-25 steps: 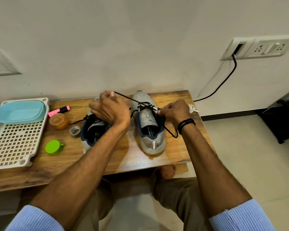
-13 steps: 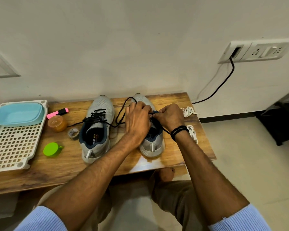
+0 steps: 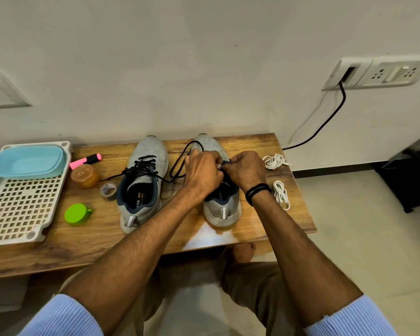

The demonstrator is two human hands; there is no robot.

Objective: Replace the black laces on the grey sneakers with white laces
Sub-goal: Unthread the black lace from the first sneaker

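Wooden table (image 3: 180,235), near right edge: my left hand (image 3: 203,173) and right hand (image 3: 247,171) both pinch black lace (image 3: 180,159) over right sneaker (image 3: 222,209).

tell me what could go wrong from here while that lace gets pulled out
1. The left hand and right hand pinch the black lace on the right sneaker. Its loose loop lies close to the left sneaker's lace and could snag it.
2. The white laces sit by the right wrist near the edge of the table; a hard tug might sweep them off.
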